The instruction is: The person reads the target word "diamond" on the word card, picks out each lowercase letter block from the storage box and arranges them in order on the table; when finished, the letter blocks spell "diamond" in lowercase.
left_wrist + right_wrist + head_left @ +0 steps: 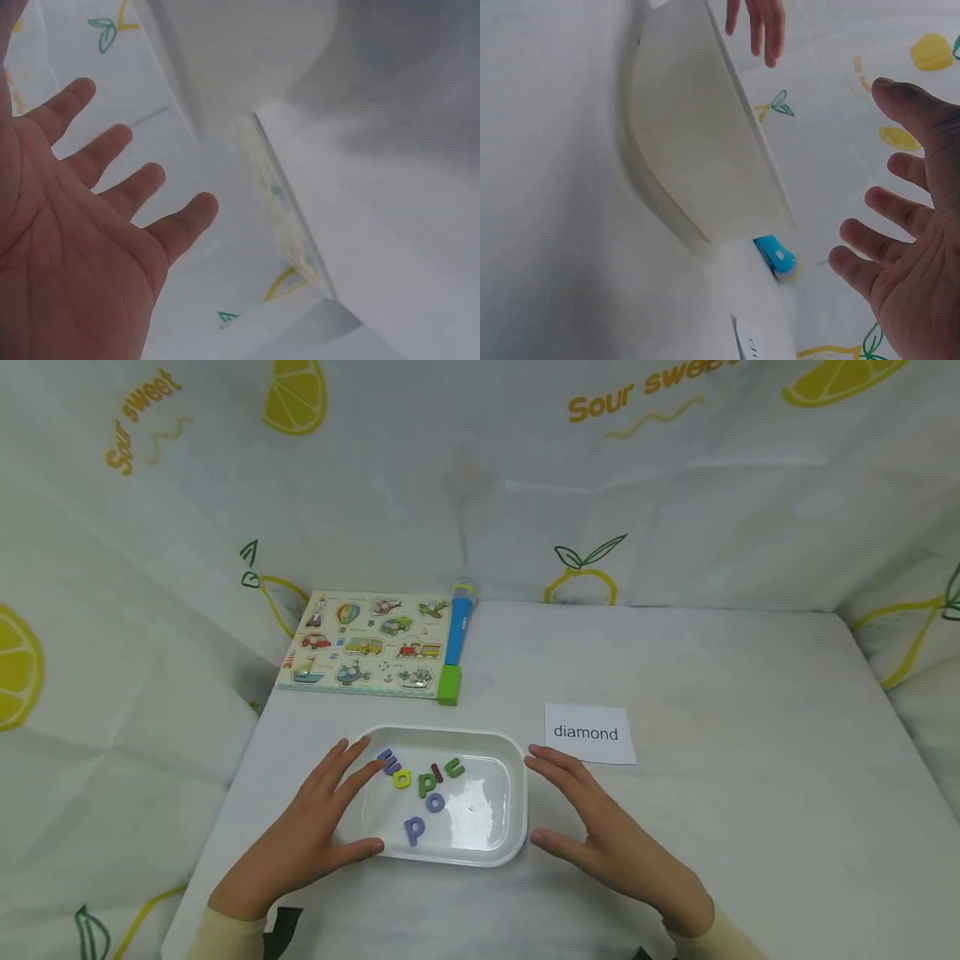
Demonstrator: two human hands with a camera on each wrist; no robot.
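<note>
A white tray [483, 760] holds several small plastic letters, among them a yellow o [402, 771], a dark red l [437, 772] and a purple o [435, 794]. My left hand [318, 822] is at the tray's left end, fingers spread and partly over its rim, one fingertip overlapping a purple letter [391, 767] in the head view. Just off the right end, my right hand [607, 831] is spread with nothing in it. Both wrist views show palms turned inward and bare, with the tray's side wall [690, 120] beside the right hand.
A card reading "diamond" [588, 734] lies right of the tray, close by the right fingertips. Behind the tray are a vehicle picture board [352, 631] and a blue toy microphone [457, 635] with a green end. A printed curtain [465, 460] hangs along the table's back edge.
</note>
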